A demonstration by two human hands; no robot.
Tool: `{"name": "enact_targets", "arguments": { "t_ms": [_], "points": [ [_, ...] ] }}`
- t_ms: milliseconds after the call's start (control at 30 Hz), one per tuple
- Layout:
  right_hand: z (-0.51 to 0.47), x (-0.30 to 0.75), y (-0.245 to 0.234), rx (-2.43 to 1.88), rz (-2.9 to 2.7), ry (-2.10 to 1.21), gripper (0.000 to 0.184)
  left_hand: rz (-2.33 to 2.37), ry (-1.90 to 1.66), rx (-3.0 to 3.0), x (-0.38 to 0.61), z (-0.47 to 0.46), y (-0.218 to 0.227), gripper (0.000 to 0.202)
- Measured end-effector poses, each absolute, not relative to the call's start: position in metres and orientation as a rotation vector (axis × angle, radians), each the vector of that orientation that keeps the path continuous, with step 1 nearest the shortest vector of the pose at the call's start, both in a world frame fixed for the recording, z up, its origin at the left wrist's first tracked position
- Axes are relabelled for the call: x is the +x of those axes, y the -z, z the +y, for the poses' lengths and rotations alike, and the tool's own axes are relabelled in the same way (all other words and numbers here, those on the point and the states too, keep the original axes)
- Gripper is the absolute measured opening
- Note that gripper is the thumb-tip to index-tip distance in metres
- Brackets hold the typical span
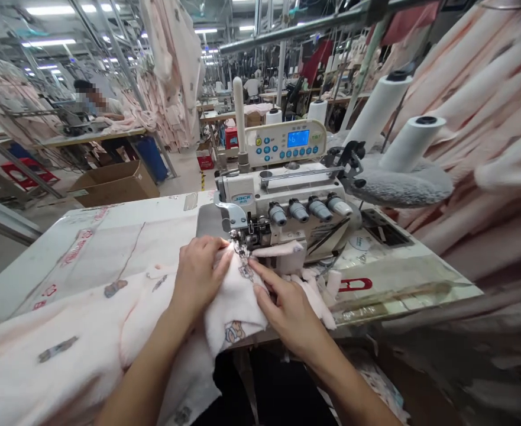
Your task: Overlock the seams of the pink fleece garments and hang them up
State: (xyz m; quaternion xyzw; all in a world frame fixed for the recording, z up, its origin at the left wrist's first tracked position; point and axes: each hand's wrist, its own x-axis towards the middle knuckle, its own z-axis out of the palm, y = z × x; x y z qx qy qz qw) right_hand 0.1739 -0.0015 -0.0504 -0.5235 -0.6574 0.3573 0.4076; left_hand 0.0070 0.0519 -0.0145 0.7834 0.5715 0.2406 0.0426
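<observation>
The pale plush fabric with small printed figures lies at the metal presser foot of the white JACK sewing machine and extends left across the white, film-covered tabletop. The bare left hand and bare right hand touch it near the foot; whether either grip is closed cannot be determined.

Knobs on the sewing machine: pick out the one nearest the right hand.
The row's leftmost knob; the other three knobs sit farther from the right hand.
</observation>
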Motion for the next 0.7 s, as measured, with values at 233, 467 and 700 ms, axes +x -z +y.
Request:
{"name": "enact_targets", "arguments": {
  "t_ms": [233, 467, 700],
  "points": [
    [0.002, 0.171, 0.053, -1.305, -1.537, -0.953, 0.042, 1.768, -0.694, 2.46, 0.007, 0.067, 0.009, 0.017],
    [-0.018, 0.164, 0.077, -1.002, -1.087, -1.451, 0.026, 1.496, -0.977, 2.698, 0.014, -0.014, 0.028, 0.027],
    [-0.025, 0.167, 0.068, -0.944, -1.261, -1.402, 0.01, 1.396, -0.997, 2.902, 0.017, -0.039, 0.048, 0.034]
  ]
}}
